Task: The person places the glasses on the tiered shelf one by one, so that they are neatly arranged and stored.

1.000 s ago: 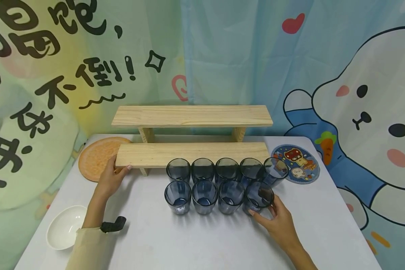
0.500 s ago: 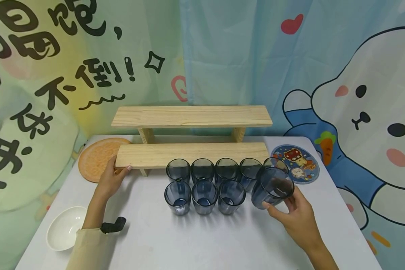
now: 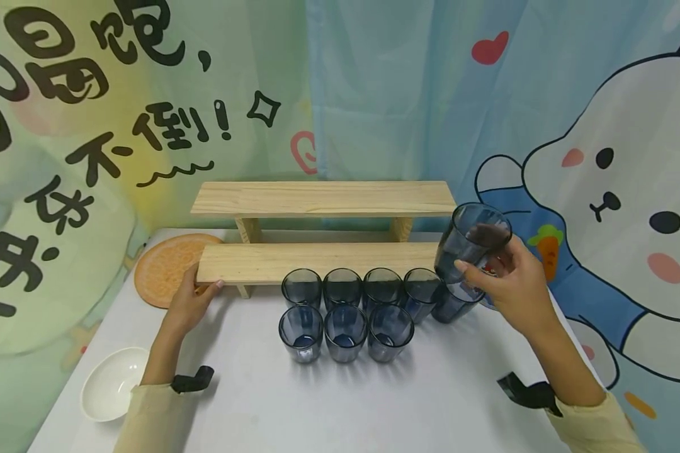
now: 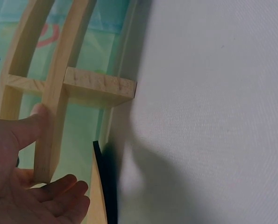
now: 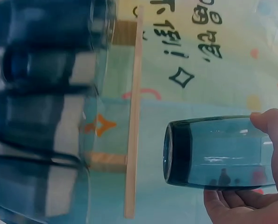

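Observation:
My right hand (image 3: pixel 518 283) grips a blue-tinted glass (image 3: pixel 469 236) and holds it up by the right end of a two-tier wooden shelf (image 3: pixel 323 198). In the right wrist view that glass (image 5: pixel 223 154) is between thumb and fingers, apart from the shelf. At the left end, my left hand (image 3: pixel 189 305) holds the lower board (image 3: pixel 317 261); the left wrist view shows its thumb (image 4: pixel 33 123) against the wood and the fingers curled about the board's end. Several matching glasses (image 3: pixel 345 333) stand upright in two rows before the shelf.
A round orange mat (image 3: pixel 170 267) lies behind the left hand. Near the left table edge sits a white bowl (image 3: pixel 110 384). A patterned round mat at the right is mostly hidden by the right hand. A printed curtain (image 3: pixel 374 94) hangs behind the white table (image 3: pixel 328 409).
My right hand has lifted the glass from the right end of the front row, moving it up and right, above the back-row glass. The left hand keeps its place on the shelf.

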Available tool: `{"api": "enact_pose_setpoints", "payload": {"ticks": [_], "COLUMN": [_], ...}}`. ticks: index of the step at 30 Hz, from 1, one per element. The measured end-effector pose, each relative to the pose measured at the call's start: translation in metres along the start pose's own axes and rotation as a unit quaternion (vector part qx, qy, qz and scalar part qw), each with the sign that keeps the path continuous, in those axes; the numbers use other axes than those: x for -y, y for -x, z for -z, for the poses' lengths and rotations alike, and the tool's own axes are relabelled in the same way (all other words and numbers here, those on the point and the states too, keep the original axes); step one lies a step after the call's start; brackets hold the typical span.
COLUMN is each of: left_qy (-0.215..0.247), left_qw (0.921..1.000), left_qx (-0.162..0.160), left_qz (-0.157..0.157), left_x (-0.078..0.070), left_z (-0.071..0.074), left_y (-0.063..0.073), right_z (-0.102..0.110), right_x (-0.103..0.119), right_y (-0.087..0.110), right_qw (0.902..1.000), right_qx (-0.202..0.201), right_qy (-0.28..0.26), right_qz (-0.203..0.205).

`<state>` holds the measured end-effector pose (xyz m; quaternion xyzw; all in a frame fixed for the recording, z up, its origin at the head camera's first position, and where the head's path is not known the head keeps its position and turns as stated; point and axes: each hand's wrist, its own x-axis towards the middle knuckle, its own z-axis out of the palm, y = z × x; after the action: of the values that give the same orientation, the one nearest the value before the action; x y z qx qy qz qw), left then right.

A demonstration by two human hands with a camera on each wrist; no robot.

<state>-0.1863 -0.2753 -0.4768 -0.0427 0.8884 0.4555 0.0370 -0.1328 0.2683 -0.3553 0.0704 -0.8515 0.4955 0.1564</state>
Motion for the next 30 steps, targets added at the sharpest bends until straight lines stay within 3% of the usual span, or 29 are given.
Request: {"api": "enact_pose_setpoints", "payload": {"ticks": [7, 16, 23, 30], "left_qy": [0.006, -0.001, -0.001, -0.004], "left_qw": [0.9999, 1.0, 1.0, 0.9999], "left_qx": [-0.005, -0.001, -0.004, -0.007], "left_qz": [-0.01, -0.007, -0.005, -0.009], "left_x": [0.001, 0.001, 0.0, 0.001], "left_z": [0.001, 0.0, 0.0, 0.001], "left_y": [0.0, -0.001, -0.001, 0.0], "right_z": [-0.004, -0.019, -0.03, -0.035], "right_x": [-0.006, -0.017, -0.032, -0.039], "right_y": [-0.059, -0.119, -0.147, -0.162], "right_qw": [0.9997, 0.9988, 0.9988, 0.9988], "right_qx": [0.007, 0.016, 0.006, -0.002], "right_qy": [-0.006, 0.01, 0.015, 0.004], "right_qz": [-0.024, -0.045, -0.046, -0.05]}}
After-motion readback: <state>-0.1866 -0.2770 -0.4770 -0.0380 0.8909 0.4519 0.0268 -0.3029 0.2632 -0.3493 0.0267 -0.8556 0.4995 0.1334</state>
